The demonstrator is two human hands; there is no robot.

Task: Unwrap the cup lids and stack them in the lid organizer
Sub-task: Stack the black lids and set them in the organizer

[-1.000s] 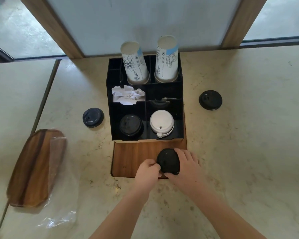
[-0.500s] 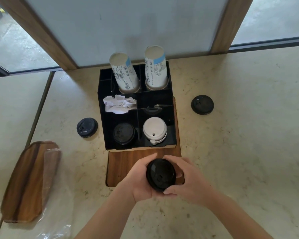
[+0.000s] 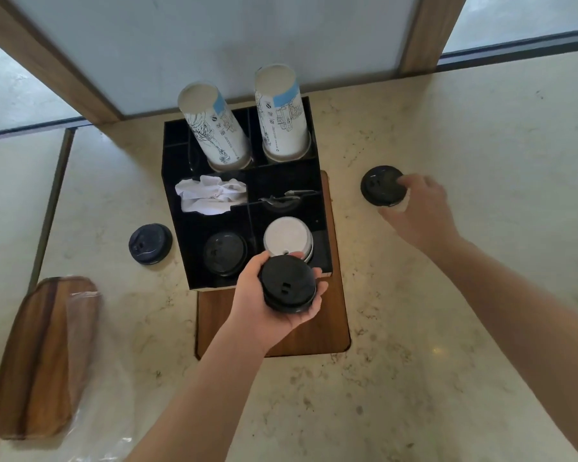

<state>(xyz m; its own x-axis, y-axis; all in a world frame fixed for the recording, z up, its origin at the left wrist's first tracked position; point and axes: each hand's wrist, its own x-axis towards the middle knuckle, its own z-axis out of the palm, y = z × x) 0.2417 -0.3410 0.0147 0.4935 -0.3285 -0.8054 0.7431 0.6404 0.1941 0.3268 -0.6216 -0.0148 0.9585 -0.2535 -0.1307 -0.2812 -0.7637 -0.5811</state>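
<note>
The organizer (image 3: 174, 208) stands on a board (image 3: 314, 335) on the counter (image 3: 447, 328), with two cup stacks (image 3: 214, 128) in its back compartments and lids (image 3: 224, 253) in its front ones. One loose lid (image 3: 150, 243) lies left of it, another (image 3: 382, 185) right. A tray (image 3: 40, 355) lies far left.

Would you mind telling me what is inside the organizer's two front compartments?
In the organizer, the front left holds black lids; the front right holds white lids, partly covered by the left hand. How many are stacked cannot be seen.
</note>
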